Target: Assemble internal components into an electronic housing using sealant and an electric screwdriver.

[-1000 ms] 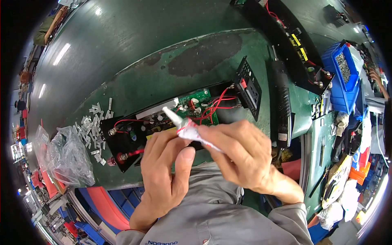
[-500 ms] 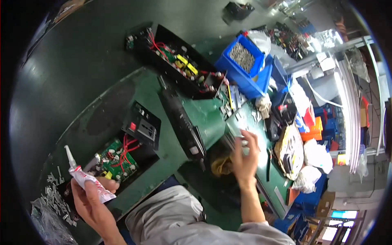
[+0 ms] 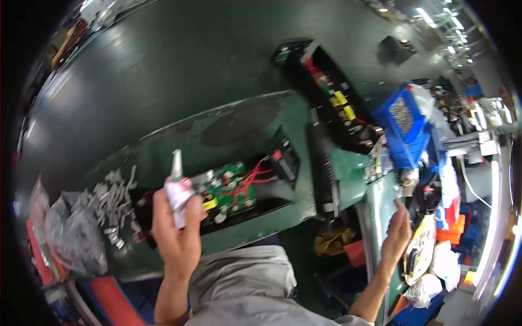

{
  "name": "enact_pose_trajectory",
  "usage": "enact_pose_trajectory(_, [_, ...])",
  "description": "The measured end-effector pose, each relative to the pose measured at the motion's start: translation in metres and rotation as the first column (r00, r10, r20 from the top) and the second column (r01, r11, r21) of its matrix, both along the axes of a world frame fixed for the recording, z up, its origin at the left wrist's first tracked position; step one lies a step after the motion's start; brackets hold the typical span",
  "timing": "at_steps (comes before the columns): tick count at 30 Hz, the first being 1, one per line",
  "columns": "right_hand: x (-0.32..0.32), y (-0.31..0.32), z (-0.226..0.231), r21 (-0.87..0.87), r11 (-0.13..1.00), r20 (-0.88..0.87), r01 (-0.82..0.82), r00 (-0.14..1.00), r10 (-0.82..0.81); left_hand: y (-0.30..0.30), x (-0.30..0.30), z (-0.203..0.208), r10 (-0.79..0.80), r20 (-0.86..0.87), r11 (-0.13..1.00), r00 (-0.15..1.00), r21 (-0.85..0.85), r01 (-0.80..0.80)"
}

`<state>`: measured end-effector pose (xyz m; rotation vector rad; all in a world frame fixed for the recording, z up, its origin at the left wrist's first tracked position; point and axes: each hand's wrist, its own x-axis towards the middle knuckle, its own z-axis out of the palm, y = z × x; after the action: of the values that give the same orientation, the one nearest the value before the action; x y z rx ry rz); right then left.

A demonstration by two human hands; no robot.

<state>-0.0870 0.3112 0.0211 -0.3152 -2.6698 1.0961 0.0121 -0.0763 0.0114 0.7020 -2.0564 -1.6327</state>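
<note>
In my left hand (image 3: 176,231) is a white and red squeeze tube (image 3: 178,196), its pale pointed nozzle facing up. Fingers and thumb wrap round its body. Behind it lies a black casing holding a green circuit board (image 3: 231,187) with red wires (image 3: 253,179) running to a black end panel (image 3: 285,160). Over at the right, beside the bench edge, my right hand (image 3: 396,236) is raised with fingers stretched out and slightly blurred. I see nothing held in it.
A long black bar-shaped part (image 3: 325,168) lies right of the board. Beyond it sits another open black casing (image 3: 340,100) with electronics. A blue bin (image 3: 399,117) contains small metal pieces. Grey strips (image 3: 111,195) and a clear plastic bag (image 3: 76,233) occupy the left.
The view has swung left, so the bench things appear further right. My left hand now holds the tube more upright, in front of the circuit board. My right hand's fingers are closer together.
</note>
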Motion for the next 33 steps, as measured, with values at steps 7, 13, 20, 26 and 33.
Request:
enact_pose_trajectory(7, [-0.016, -0.13, 0.044, 0.011, 0.652, -0.054, -0.758, 0.65, 0.758, 0.001, -0.004, -0.01, 0.064, -0.114, 0.998, 0.991, -0.002, -0.065])
enact_pose_trajectory(13, [-0.035, -0.206, 0.016, 0.385, 0.397, -0.191, -0.833, 0.349, 0.917, -0.003, -0.002, -0.014, 0.034, -0.184, 0.999, 0.982, -0.015, -0.037])
enact_pose_trajectory(20, [-0.042, -0.233, 0.001, 0.598, 0.254, -0.108, -0.76, 0.237, 0.965, -0.001, 0.0, -0.014, 0.041, -0.161, 0.999, 0.986, -0.024, -0.045])
enact_pose_trajectory(26, [-0.045, -0.243, -0.003, 0.6, 0.231, -0.072, -0.766, 0.235, 0.969, -0.001, -0.001, -0.011, 0.068, -0.18, 0.996, 0.981, 0.068, -0.057])
enact_pose_trajectory(33, [-0.045, -0.249, -0.01, 0.563, 0.247, -0.099, -0.789, 0.232, 0.968, -0.001, -0.001, -0.01, 0.043, -0.17, 0.999, 0.984, 0.034, -0.038])
